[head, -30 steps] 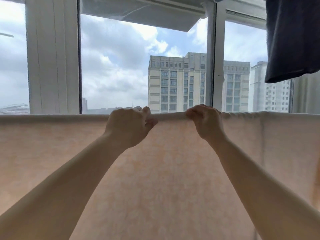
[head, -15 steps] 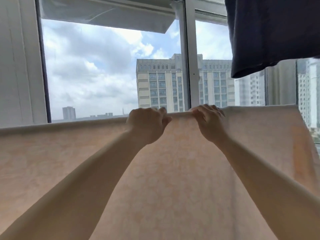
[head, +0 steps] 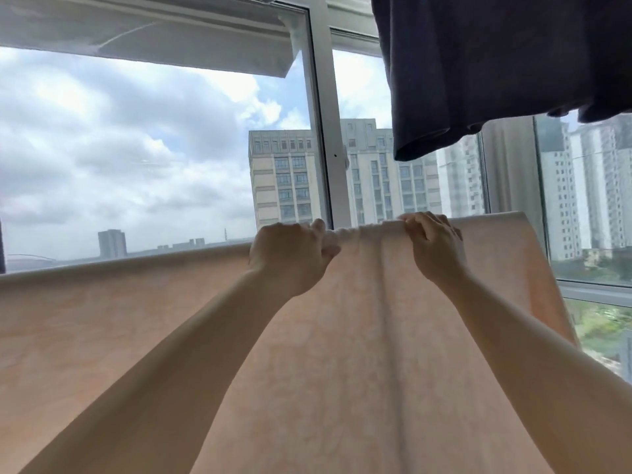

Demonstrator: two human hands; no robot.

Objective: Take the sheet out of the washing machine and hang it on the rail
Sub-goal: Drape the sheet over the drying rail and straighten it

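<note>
My left hand [head: 290,256] and right hand [head: 436,246] each grasp the pale peach cotton sheet [head: 136,323] at its top fold. Gripping close together bunches the fabric, apparently to slide it along the hidden rail.

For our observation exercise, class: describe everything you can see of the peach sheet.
The sheet is thin, pale peach cloth with a faint mottled pattern. It hangs folded over a horizontal line, filling the lower view; its right edge slants down by the window. The left hand and right hand grip its bunched top fold.
</note>
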